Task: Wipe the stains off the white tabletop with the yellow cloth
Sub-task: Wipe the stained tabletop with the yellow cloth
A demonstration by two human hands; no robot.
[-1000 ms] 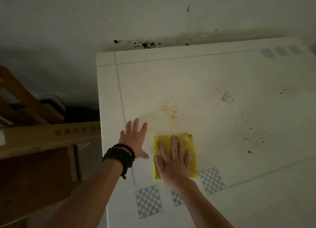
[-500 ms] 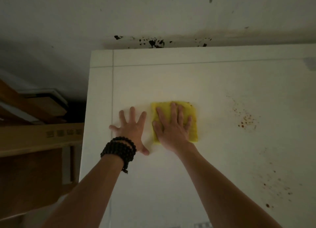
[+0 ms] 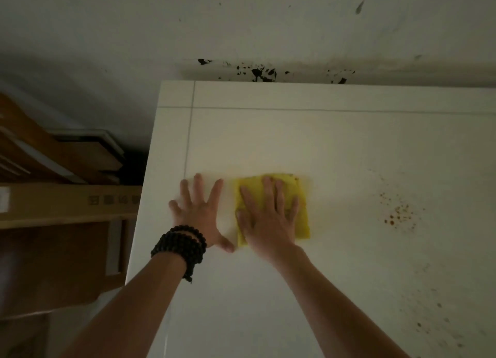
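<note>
The folded yellow cloth [image 3: 298, 196] lies flat on the white tabletop [image 3: 268, 135], left of the middle. My right hand [image 3: 268, 218] presses down on it with fingers spread, covering most of it. Just to the left of the cloth, my left hand [image 3: 200, 213] rests flat on the bare tabletop, fingers apart, with a black bead bracelet [image 3: 182, 247] on the wrist. A cluster of reddish-brown specks [image 3: 397, 214] sits on the tabletop to the right of the cloth. More faint specks [image 3: 429, 317] are scattered at the lower right.
A grey wall [image 3: 241, 22] with black splatter marks [image 3: 260, 73] rises behind the table's far edge. Off the table's left edge stand a long cardboard box [image 3: 67, 200] and stacked wooden boards [image 3: 53, 154].
My right hand pushed the cloth away from me over the stain nearest my left hand, and that stain no longer shows. The view shifted forward, so the checkered patches at the near edge left the frame.
</note>
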